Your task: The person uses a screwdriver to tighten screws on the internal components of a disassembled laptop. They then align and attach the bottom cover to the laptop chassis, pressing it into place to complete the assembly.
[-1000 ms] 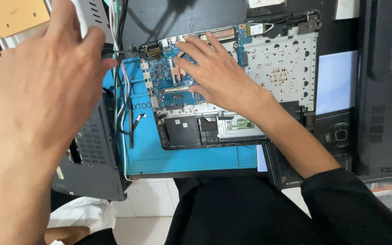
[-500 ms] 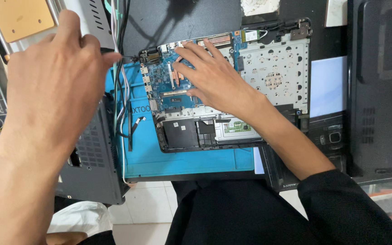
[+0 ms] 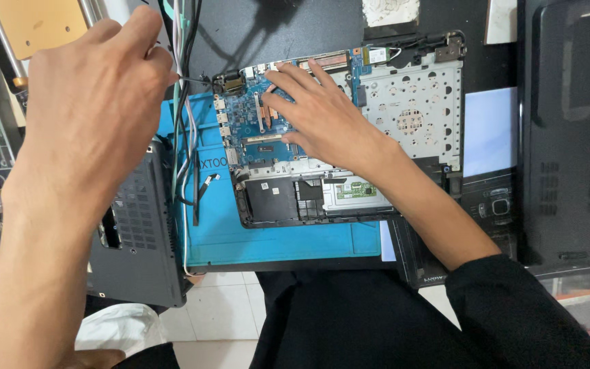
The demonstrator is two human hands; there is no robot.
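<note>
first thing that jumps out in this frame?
The opened laptop chassis at centre, on a blue mat, its blue circuit board bare. The right hand lies flat on that board. The left hand fills the upper left, raised by a bundle of cables, above a dark laptop cover.

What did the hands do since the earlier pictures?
The left hand slid a little right, toward the bundle of cables above the blue mat. The right hand stayed flat on the blue circuit board of the opened laptop. Nothing was picked up or let go.
</note>
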